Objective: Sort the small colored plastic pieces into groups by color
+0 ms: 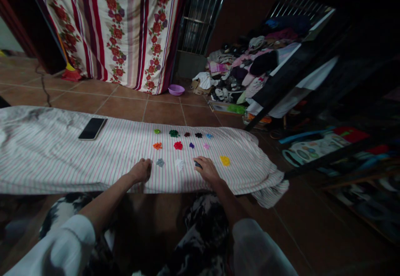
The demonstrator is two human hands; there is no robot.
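My right hand (pixel 206 169) rests on the striped cloth (pixel 125 155), its fingers closed about a dark grey or black bit (pixel 198 164) that is partly covered. Curled up, my left hand (pixel 141 170) lies on the cloth left of a grey pile (pixel 160 162); its palm side is hidden. Between the hands is also a white pile (pixel 180 164) of small pieces. A yellow pile (pixel 225 160) sits to the right of my right hand. Beyond them lie orange (pixel 157 146), red (pixel 178 145), purple (pixel 191 145) and pink piles (pixel 206 146).
A farther row holds light green (pixel 156 131), dark green (pixel 174 133), brown (pixel 186 134), black (pixel 198 135) and light blue piles (pixel 209 135). A phone (pixel 93 129) lies at left. Beyond are a purple basin (pixel 176 90), a broom (pixel 71 74) and heaped clothes (pixel 243 65).
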